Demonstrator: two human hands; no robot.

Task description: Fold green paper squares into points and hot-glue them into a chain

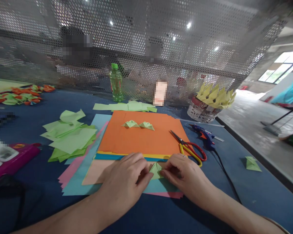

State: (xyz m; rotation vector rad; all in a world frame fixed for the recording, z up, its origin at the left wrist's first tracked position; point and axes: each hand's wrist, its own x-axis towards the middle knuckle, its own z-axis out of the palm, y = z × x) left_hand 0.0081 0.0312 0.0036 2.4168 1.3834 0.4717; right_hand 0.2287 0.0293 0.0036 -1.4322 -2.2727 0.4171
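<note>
Between my two hands is a small folded piece of light green paper (156, 171), over the front of a stack of coloured sheets. The fingers of my left hand (132, 172) are curled and pinch its left side. On its right side, my right hand (182, 170) grips with thumb and fingers closed. Two similar folded green pieces (131, 123) lie side by side on the orange sheets (141, 141) behind. Scissors (189, 146) with red and yellow handles rest at the stack's right edge, just beyond my right hand.
At left lies a pile of green paper squares (70, 136), near a magenta device (19, 159). A green bottle (116, 84) stands at the back. Rightward are a glue gun (205, 136) with its cord, a paper-petalled basket (205, 109) and another folded green piece (252, 163).
</note>
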